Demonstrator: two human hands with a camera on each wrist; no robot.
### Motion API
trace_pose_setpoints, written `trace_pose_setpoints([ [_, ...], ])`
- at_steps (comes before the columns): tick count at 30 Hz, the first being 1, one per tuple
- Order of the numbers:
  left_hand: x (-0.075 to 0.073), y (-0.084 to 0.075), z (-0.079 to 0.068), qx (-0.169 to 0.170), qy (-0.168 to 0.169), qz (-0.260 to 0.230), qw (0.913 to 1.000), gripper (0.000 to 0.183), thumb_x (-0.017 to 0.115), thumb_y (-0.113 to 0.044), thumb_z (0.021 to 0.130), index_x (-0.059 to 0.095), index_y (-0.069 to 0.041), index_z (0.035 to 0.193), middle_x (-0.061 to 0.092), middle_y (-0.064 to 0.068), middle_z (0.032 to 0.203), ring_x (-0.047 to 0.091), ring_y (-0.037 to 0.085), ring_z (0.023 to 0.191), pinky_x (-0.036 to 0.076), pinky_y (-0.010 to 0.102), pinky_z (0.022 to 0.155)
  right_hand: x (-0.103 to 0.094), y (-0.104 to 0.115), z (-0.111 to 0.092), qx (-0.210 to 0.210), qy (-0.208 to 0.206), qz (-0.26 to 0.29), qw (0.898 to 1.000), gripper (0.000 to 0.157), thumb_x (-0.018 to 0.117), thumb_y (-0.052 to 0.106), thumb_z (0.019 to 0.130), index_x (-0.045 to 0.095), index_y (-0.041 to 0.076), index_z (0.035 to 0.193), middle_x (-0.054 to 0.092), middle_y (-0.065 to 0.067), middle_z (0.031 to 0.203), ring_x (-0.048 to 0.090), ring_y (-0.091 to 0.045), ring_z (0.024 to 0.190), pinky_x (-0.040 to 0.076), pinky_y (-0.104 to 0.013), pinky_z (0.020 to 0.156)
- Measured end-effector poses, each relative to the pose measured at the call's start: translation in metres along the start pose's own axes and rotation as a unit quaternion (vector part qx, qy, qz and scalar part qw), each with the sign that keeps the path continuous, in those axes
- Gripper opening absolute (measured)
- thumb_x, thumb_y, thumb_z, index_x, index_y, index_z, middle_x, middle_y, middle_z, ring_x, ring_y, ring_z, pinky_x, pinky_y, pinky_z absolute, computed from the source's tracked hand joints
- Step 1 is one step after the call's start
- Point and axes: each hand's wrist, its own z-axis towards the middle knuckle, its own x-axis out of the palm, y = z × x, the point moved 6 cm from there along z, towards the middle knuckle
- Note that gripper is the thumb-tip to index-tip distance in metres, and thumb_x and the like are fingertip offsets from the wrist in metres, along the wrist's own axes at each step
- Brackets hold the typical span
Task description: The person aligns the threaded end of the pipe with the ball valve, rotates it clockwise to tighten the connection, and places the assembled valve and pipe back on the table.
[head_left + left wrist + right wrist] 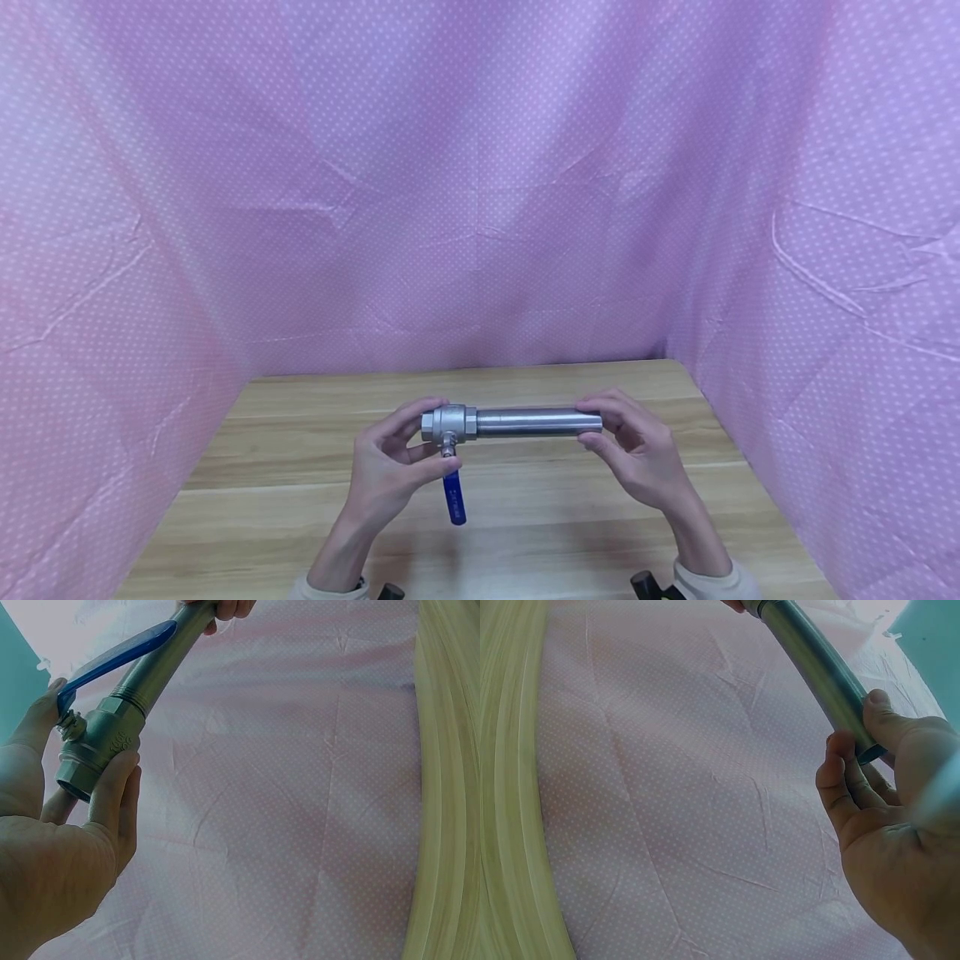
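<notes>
A steel ball valve [452, 422] joins one end of a straight metal pipe [525, 422], and both are held up level over the table. Its blue lever handle [454, 498] points down toward the person in the head view. My left hand [386, 458] grips the valve, fingers on the body and thumb at the base of the lever. At the pipe's other end, my right hand [633, 450] pinches the tube between thumb and fingers. Threads on the pipe [133, 696] show beside the valve's hex end in the left wrist view. The pipe's open end [871, 754] faces the right palm.
Below the hands lies a light wood table [300, 467]. Pink dotted cloth [480, 208] hangs behind it and along both sides. Dark cylindrical pieces [645, 583] show near the wrists at the bottom edge.
</notes>
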Motion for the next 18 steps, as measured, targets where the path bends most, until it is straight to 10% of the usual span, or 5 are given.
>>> trace_pose_setpoints([
  [10,-0.0003,0.0019,-0.0002,-0.008,-0.002,-0.004,1.0000,0.073,0.088,0.022,0.077,0.062,0.016,0.145,0.075,0.000,0.145,0.075,0.014,0.134,0.070,0.042,0.110,-0.0012,-0.0003,-0.0018,0.016,-0.014,-0.024,0.999,0.039,0.078,-0.022,0.090,0.070,-0.017,0.128,0.078,-0.004,0.121,0.073,-0.005,0.086,0.059,-0.020,0.056],
  [18,-0.0007,0.0010,-0.0003,-0.012,-0.007,-0.003,0.9999,0.073,0.088,0.021,0.077,0.062,0.015,0.145,0.075,0.000,0.144,0.075,0.014,0.135,0.069,0.042,0.111,0.0005,0.0019,0.0017,0.010,0.007,0.019,1.000,0.058,0.072,-0.038,0.078,0.065,-0.021,0.133,0.074,-0.019,0.136,0.076,-0.012,0.117,0.070,-0.018,0.091],
])
